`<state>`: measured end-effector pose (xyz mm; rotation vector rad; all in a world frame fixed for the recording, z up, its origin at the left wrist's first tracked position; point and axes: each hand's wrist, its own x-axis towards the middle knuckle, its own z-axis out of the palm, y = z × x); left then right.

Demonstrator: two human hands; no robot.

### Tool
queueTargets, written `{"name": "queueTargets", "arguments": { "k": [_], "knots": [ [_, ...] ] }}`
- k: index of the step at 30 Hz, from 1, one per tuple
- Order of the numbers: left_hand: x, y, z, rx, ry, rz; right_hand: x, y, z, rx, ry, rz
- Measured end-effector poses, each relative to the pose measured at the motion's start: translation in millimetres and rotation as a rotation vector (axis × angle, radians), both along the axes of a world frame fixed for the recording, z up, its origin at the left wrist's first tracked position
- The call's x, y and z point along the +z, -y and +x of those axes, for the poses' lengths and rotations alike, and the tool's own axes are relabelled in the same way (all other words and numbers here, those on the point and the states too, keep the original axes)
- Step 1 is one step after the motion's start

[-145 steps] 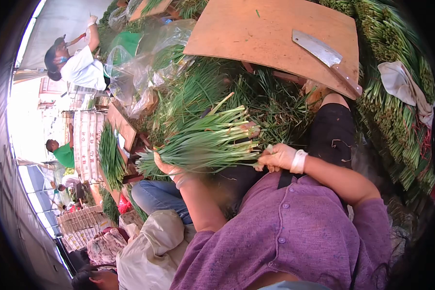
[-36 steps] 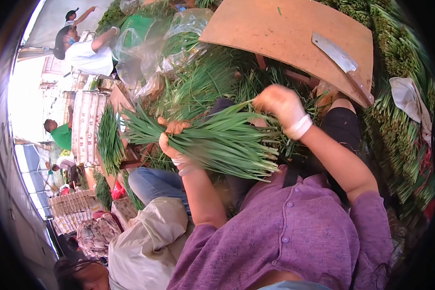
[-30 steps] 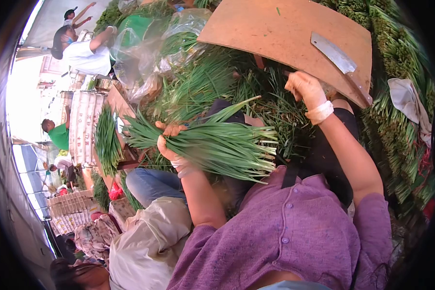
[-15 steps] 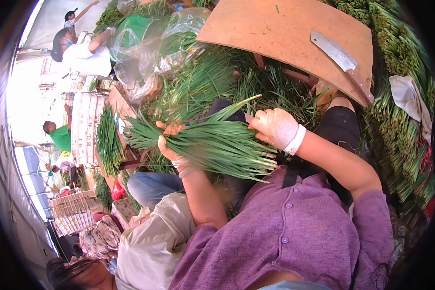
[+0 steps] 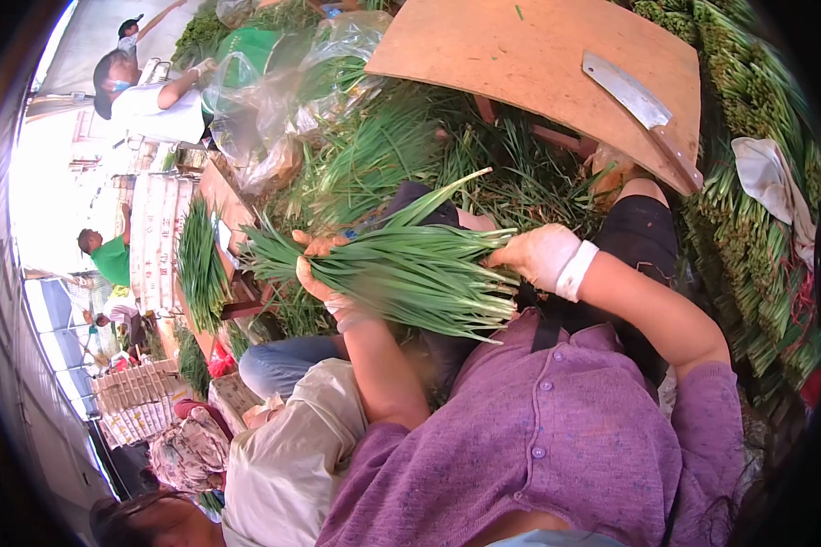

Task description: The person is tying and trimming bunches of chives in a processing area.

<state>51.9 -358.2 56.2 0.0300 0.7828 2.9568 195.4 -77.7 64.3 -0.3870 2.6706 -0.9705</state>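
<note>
A loose bunch of long green leafy stalks [image 5: 410, 273] lies across my lap, its pale cut ends toward the right. My left hand [image 5: 324, 273], in a stained glove, is wrapped round the bunch near its leafy end, with thumb and fingers showing. At the pale-end side, my gloved right hand [image 5: 543, 260] pinches stalks at the upper edge of the bunch; its fingertips are partly hidden. One thicker leaf [image 5: 456, 187] sticks out above the rest.
A cleaver [image 5: 629, 91] lies on a wooden board [image 5: 511, 46] ahead. Stacked greens with a cloth [image 5: 764, 173] fill the right side. Loose greens [image 5: 383, 155] and plastic bags [image 5: 269, 118] lie beyond my hands. A co-worker in a light shirt [image 5: 292, 456] sits close at the left.
My right hand has moved slightly right and down, and its fingers now point left along the stalks. My left hand keeps its hold on the bunch.
</note>
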Motion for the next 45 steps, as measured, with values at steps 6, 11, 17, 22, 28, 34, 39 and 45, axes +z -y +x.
{"name": "queueTargets", "arguments": {
  "k": [6,11,17,22,28,34,39,45],
  "knots": [
    [0.6,4.8,-1.9,-0.083,-0.019,-0.093,-14.2,18.6,-0.2,0.135,0.032,0.095],
    [-11.4,14.0,-9.2,-0.225,-0.069,0.11,15.5,-3.8,-12.0,-0.662,0.061,-1.125],
    [-4.0,5.4,-3.0,-0.111,0.006,-0.049,10.6,2.7,16.6,-0.072,-0.419,-0.361],
    [-7.8,3.4,-8.0,-0.071,0.039,-0.076,-13.9,27.9,15.0,0.064,-0.33,0.172],
    [-3.5,-5.0,-3.5,-0.139,-0.048,-0.132,6.7,-6.4,-0.5,-0.685,0.034,-1.142],
    [-9.3,-6.3,-6.6,-0.198,-0.025,-0.025,-1.2,-48.3,23.7,-0.696,0.064,-0.987],
    [-22.5,6.4,-12.9,-0.341,0.062,0.272,5.9,-23.9,43.5,-0.247,-0.371,-0.212],
    [-9.2,-5.6,-16.6,-0.537,-0.021,0.234,-44.2,25.1,9.5,-0.02,-0.235,0.061]
  ]
}}
